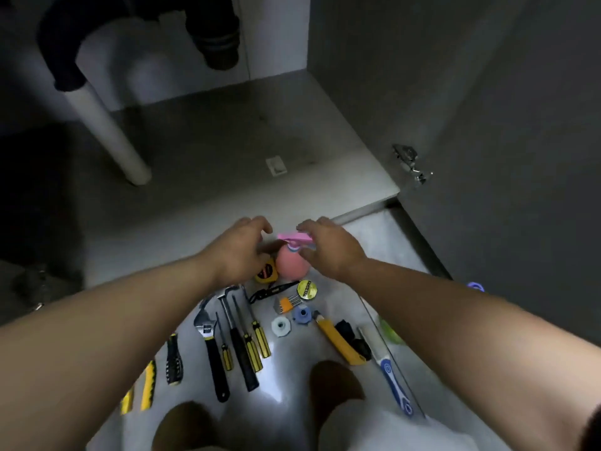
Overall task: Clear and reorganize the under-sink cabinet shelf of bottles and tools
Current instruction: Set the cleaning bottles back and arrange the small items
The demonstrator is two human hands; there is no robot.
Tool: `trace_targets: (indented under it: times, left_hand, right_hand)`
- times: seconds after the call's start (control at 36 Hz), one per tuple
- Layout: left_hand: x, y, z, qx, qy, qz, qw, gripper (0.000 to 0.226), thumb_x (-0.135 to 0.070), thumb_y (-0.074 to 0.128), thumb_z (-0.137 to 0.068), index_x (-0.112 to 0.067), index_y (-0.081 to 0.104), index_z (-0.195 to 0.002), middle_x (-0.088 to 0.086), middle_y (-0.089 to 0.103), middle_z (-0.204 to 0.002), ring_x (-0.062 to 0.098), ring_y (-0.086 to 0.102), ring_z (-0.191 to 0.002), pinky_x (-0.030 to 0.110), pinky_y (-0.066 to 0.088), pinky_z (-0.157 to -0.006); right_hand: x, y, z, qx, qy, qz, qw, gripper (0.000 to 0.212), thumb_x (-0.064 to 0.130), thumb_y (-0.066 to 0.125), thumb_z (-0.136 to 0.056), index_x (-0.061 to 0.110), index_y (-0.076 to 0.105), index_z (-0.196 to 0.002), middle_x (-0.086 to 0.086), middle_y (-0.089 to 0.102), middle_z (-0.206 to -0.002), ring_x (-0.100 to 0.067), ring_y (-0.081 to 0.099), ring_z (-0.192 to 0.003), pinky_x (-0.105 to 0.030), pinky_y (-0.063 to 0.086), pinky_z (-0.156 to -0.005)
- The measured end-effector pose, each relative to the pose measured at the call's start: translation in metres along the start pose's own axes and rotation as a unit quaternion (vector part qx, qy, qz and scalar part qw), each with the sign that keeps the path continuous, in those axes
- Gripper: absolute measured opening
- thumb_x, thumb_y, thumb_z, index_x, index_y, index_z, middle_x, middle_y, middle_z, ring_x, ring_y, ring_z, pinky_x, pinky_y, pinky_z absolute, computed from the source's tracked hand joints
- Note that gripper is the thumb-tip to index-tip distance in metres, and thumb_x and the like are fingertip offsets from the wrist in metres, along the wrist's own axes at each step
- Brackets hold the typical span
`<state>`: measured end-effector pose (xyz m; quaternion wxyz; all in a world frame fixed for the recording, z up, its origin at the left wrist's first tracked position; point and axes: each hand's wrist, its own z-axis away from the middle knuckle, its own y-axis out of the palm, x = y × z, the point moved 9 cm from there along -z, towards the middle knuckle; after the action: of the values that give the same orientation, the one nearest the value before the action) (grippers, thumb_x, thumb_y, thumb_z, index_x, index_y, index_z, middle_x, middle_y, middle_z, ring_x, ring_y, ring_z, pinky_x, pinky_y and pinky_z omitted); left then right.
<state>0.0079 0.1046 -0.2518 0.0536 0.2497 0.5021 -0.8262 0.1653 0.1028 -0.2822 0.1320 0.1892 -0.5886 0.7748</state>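
Seemingly restocking: poised around bottle (pixel 290 265), upright on floor (pixel 383 236) beside tape measure (pixel 266 274). Left hand (pixel 240 252) loosely curved, holding nothing; right hand (pixel 328 249) draped over sprayer, grip impossible to tell. Probably calls for firm neck hold, then lift onto shelf (pixel 227 151).

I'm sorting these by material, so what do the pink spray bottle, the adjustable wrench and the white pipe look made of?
Pink spray bottle: probably plastic, matte, evenly coloured body and trigger. Adjustable wrench: metal head with grey sheen; black handle looks rubber or plastic coated. White pipe: likely plastic, smooth dull white.
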Motion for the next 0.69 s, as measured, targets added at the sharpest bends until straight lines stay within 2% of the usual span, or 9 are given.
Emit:
trace_targets:
  times: [0.08,0.19,0.33,0.44,0.53,0.61,0.69]
  left_hand:
    - [0.007,0.015,-0.01,0.001,0.0,0.024,1.0,0.042,-0.022,0.066,-0.09,-0.021,0.052,-0.129,0.005,0.054,-0.121,0.022,0.058,-0.104,0.031,0.047,-0.082]
    - [0.003,0.027,-0.02,-0.002,0.027,0.019,0.999,0.03,-0.018,0.062,-0.089,-0.021,0.056,-0.118,0.003,0.052,-0.109,0.021,0.053,-0.096,0.029,0.038,-0.074]
    - [-0.019,0.039,-0.024,0.007,0.079,-0.034,0.996,0.03,-0.015,0.055,-0.092,-0.023,0.054,-0.12,-0.003,0.047,-0.107,0.022,0.054,-0.1,0.034,0.047,-0.08]
    - [-0.038,0.048,-0.026,0.015,0.108,-0.043,0.993,0.029,-0.013,0.054,-0.094,-0.026,0.057,-0.12,-0.006,0.05,-0.113,0.018,0.054,-0.101,0.037,0.051,-0.083]
    - [-0.045,0.056,-0.026,0.034,0.116,-0.048,0.992,0.026,-0.014,0.053,-0.094,-0.026,0.059,-0.117,-0.005,0.053,-0.114,0.017,0.055,-0.101,0.04,0.052,-0.085]
    - [-0.051,0.065,-0.024,0.052,0.132,-0.062,0.988,0.025,-0.015,0.054,-0.094,-0.025,0.061,-0.116,-0.005,0.054,-0.113,0.016,0.056,-0.098,0.04,0.052,-0.084]
    - [-0.058,0.073,-0.022,0.073,0.142,-0.081,0.984,0.024,-0.018,0.053,-0.094,-0.027,0.061,-0.116,-0.005,0.054,-0.112,0.016,0.055,-0.099,0.041,0.051,-0.086]
  right_hand:
    - [-0.003,-0.001,-0.013,-0.008,0.022,0.045,0.999,0.02,0.041,0.061,-0.095,0.025,0.07,-0.101,-0.003,0.069,-0.092,-0.025,0.064,-0.085,-0.032,0.05,-0.066]
    - [-0.036,-0.027,-0.009,-0.053,0.055,0.065,0.995,0.022,0.037,0.056,-0.097,0.019,0.068,-0.095,-0.004,0.066,-0.082,-0.027,0.062,-0.076,-0.028,0.039,-0.058]
    - [-0.104,-0.078,0.001,-0.087,0.133,0.086,0.984,0.026,0.038,0.058,-0.09,0.018,0.071,-0.101,-0.013,0.071,-0.095,-0.037,0.067,-0.09,-0.032,0.045,-0.069]
    - [-0.149,-0.103,0.001,-0.112,0.203,0.071,0.97,0.034,0.049,0.061,-0.09,0.019,0.073,-0.101,-0.02,0.07,-0.101,-0.04,0.067,-0.096,-0.031,0.043,-0.073]
    - [-0.173,-0.109,-0.003,-0.118,0.257,0.059,0.957,0.046,0.057,0.06,-0.09,0.012,0.071,-0.098,-0.026,0.068,-0.101,-0.042,0.067,-0.097,-0.037,0.051,-0.08]
    - [-0.189,-0.109,-0.008,-0.122,0.28,0.047,0.951,0.051,0.053,0.06,-0.092,0.003,0.07,-0.098,-0.029,0.068,-0.1,-0.041,0.067,-0.097,-0.036,0.051,-0.079]
    - [-0.196,-0.109,-0.007,-0.12,0.287,0.041,0.949,0.054,0.054,0.057,-0.094,0.001,0.067,-0.103,-0.027,0.068,-0.103,-0.039,0.067,-0.101,-0.035,0.049,-0.078]
